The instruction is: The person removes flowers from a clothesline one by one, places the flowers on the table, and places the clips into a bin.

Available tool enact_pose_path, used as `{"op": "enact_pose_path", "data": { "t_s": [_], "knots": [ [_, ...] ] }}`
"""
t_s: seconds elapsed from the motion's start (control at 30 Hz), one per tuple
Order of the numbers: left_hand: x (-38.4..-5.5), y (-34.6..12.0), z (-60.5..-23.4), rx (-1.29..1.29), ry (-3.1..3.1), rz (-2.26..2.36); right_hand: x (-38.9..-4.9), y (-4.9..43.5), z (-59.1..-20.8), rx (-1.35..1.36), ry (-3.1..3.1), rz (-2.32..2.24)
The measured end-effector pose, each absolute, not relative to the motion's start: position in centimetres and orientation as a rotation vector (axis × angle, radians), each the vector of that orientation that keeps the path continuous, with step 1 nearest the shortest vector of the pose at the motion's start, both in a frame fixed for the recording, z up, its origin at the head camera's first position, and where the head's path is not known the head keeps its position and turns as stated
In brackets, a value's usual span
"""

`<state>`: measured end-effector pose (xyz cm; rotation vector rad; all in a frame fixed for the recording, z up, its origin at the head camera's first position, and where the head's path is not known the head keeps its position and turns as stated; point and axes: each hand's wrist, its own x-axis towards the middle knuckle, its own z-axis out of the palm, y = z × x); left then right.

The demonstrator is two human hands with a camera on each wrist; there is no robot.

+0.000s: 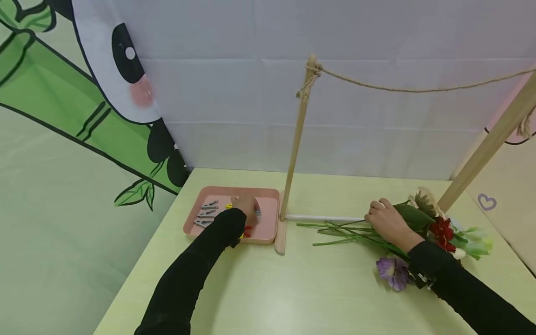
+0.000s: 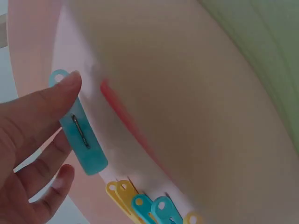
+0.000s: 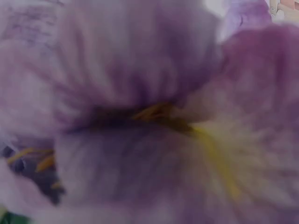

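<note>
My left hand (image 1: pixel 247 208) is over the pink tray (image 1: pixel 228 190). Between thumb and fingers it pinches a blue clothespin (image 2: pixel 84 140), tilted, with its metal spring facing the left wrist camera. Yellow clothespins (image 2: pixel 122 190) and more blue ones lie below it in that view, and a red clothespin (image 1: pixel 248 228) shows beside the hand. My right hand (image 1: pixel 391 225) has its fingers curled at the flower stems (image 1: pixel 347 232), gripping at least one. A purple flower (image 1: pixel 394 272) hangs near the right wrist; its petals (image 3: pixel 140 168) fill the right wrist view.
A wooden post (image 1: pixel 298 139) on a flat foot stands right of the tray. From its top, a twine rope (image 1: pixel 389 88) sags across to a second post (image 1: pixel 490 139). A white rod (image 1: pixel 322 217) runs along the table. Grey clothespins (image 1: pixel 206 214) lie in the tray's left side. Red flowers (image 1: pixel 442 232) lie at right.
</note>
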<state>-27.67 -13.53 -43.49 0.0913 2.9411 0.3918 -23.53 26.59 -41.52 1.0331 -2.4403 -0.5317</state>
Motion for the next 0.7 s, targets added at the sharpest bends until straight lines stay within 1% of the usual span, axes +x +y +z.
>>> {"op": "enact_pose_path", "data": {
  "t_s": [0.33, 0.7],
  "knots": [
    [-27.67, -13.99, -44.3, 0.141, 2.89, 0.281, -23.44, 26.17, -42.51, 0.984, -2.577, -0.487],
    [-28.16, -13.77, -43.61, 0.102, 2.796, 0.276, -23.5, 25.75, -42.15, 0.971, -2.762, -0.258]
  ]
}}
